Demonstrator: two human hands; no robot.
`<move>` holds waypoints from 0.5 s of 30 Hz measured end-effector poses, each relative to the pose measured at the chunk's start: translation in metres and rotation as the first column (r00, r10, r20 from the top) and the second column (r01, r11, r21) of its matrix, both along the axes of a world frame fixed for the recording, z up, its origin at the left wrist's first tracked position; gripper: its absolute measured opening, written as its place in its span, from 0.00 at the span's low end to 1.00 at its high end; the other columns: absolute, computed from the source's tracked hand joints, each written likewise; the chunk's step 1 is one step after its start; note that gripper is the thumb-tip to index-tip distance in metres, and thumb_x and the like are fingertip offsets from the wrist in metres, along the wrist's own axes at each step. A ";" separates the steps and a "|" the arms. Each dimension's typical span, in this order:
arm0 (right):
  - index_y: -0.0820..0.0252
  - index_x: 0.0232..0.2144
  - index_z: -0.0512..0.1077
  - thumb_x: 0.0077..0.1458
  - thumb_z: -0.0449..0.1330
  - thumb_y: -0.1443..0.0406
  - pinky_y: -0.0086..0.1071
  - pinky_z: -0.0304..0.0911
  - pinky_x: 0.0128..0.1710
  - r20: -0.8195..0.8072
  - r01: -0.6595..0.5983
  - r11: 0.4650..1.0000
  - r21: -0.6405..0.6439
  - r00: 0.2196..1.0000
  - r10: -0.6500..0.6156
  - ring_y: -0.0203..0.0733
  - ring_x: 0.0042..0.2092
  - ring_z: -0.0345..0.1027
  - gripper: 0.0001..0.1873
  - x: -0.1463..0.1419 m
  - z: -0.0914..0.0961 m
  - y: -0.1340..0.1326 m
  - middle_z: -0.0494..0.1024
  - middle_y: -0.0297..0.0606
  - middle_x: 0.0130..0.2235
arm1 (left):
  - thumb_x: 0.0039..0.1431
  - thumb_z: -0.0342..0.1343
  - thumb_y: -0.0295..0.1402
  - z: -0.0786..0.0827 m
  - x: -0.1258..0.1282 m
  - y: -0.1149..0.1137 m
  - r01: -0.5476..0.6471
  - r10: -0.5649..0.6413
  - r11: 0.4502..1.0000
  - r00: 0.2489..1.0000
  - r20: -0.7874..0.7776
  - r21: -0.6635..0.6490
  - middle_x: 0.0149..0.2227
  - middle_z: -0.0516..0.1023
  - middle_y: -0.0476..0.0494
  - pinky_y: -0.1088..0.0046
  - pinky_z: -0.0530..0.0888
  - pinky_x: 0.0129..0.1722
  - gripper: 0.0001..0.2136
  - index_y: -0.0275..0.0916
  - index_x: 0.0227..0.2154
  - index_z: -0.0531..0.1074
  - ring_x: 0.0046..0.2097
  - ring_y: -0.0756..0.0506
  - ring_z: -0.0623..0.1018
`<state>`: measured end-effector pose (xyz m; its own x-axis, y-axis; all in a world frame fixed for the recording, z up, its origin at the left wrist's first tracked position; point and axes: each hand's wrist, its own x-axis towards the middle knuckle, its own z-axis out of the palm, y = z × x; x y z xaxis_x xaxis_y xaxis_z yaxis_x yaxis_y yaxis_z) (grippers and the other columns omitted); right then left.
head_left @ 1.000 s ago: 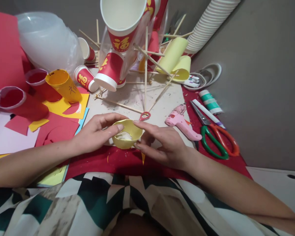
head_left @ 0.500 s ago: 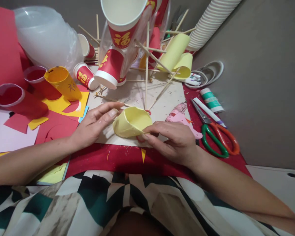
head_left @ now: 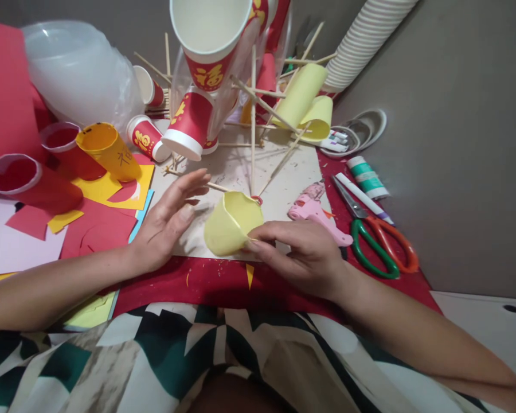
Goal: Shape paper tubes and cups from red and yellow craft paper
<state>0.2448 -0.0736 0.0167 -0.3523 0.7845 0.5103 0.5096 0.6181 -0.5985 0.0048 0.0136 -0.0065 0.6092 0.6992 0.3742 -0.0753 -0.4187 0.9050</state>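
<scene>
A pale yellow paper-wrapped cup is held tilted, mouth facing up and away, just above a beige board. My right hand pinches its lower right edge between thumb and fingers. My left hand hovers just left of the cup with fingers spread and holds nothing. Behind the cup rises a structure of wooden skewers carrying red paper cups and yellow paper cups.
A pink glue gun, green-and-orange scissors, a marker and a glue stick lie to the right. Red and yellow wrapped cups, paper scraps and a plastic bag fill the left. A stack of white cups leans at the back.
The yellow cup was lifted off the board and tipped onto its side. My left hand let go of it and opened; my right hand now holds it alone.
</scene>
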 end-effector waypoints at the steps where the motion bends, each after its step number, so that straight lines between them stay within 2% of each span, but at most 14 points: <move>1: 0.62 0.32 0.74 0.63 0.60 0.72 0.21 0.63 0.26 -0.065 -0.005 0.997 -0.080 0.998 -0.001 0.30 0.26 0.71 0.06 0.000 0.003 -0.001 0.79 0.33 0.27 | 0.69 0.54 0.42 0.005 -0.001 -0.001 -0.026 0.025 0.997 1.000 0.017 0.070 0.66 0.67 0.42 0.63 0.72 0.62 0.24 0.51 0.66 0.62 0.64 0.41 0.71; 4: 0.61 0.30 0.73 0.62 0.61 0.71 0.21 0.59 0.22 -0.243 -0.074 0.947 -0.312 0.970 -0.005 0.27 0.22 0.64 0.07 0.000 0.009 -0.002 0.73 0.28 0.22 | 0.63 0.61 0.32 0.021 -0.004 -0.009 0.015 -0.012 0.960 1.000 -0.010 0.278 0.65 0.68 0.42 0.62 0.70 0.65 0.32 0.51 0.68 0.59 0.64 0.40 0.71; 7: 0.61 0.30 0.73 0.62 0.62 0.70 0.21 0.57 0.21 -0.323 -0.179 0.892 -0.414 0.945 0.040 0.27 0.22 0.61 0.07 0.000 0.011 -0.003 0.71 0.27 0.22 | 0.58 0.65 0.27 0.032 -0.004 -0.016 0.160 -0.122 0.926 0.984 -0.132 0.341 0.61 0.70 0.39 0.61 0.71 0.64 0.39 0.49 0.69 0.56 0.60 0.40 0.74; 9: 0.61 0.29 0.73 0.62 0.62 0.71 0.21 0.55 0.21 -0.319 -0.228 0.885 -0.406 0.943 0.097 0.26 0.22 0.60 0.07 0.001 0.011 -0.003 0.70 0.26 0.23 | 0.59 0.65 0.26 0.034 -0.004 -0.018 0.202 -0.150 0.936 0.970 -0.192 0.289 0.58 0.72 0.40 0.63 0.73 0.62 0.38 0.49 0.69 0.56 0.57 0.42 0.76; 12: 0.62 0.29 0.74 0.61 0.62 0.71 0.21 0.55 0.21 -0.276 -0.251 0.905 -0.343 0.948 0.158 0.26 0.23 0.59 0.07 0.001 0.008 -0.001 0.70 0.27 0.23 | 0.61 0.64 0.26 0.034 -0.003 -0.019 0.189 -0.161 0.971 0.970 -0.181 0.147 0.48 0.77 0.44 0.69 0.74 0.58 0.33 0.49 0.66 0.61 0.52 0.46 0.78; 15: 0.61 0.33 0.76 0.61 0.63 0.70 0.23 0.59 0.24 -0.225 -0.146 0.948 -0.282 0.971 0.083 0.29 0.25 0.63 0.03 0.001 0.005 0.000 0.72 0.29 0.25 | 0.61 0.64 0.27 0.034 -0.001 -0.018 0.164 -0.160 0.986 0.975 -0.157 0.013 0.37 0.77 0.49 0.72 0.75 0.54 0.27 0.47 0.62 0.67 0.47 0.48 0.79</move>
